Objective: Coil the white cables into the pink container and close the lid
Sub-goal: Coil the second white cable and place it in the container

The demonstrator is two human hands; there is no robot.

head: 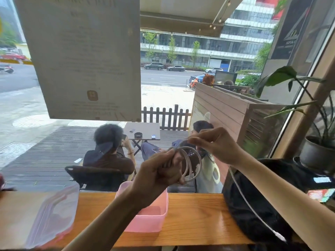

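Coiling step, mid-air, above the desk (195,214).

My left hand (159,171) is closed around the gathered loops of the white cable (192,160), pinching them together at one side of the coil. Two or three loops hang to the right of that fist. My right hand (215,144) is just above and to the right, fingers pinched on the strand at the top of the coil, feeding the next turn. The loose tail drops below my right forearm, runs down across the black bag (253,205), and ends in a white plug near the desk edge.

The pink container (154,221) sits open directly below my left wrist; I see no cable in the visible part. Its clear lid (54,214) lies on the desk well to the left of it, off the box.

Judgement: task is early, coil unfinished, nothing stowed, lid off.

Notes for doing this step well:
- Keep each new loop the same size as those held, small enough for the box.
- Lay turns flat beside each other; avoid twist.
- Keep the left grip firm so loops do not spring open.
- Draw the tail slowly so the plug does not snag on the bag.
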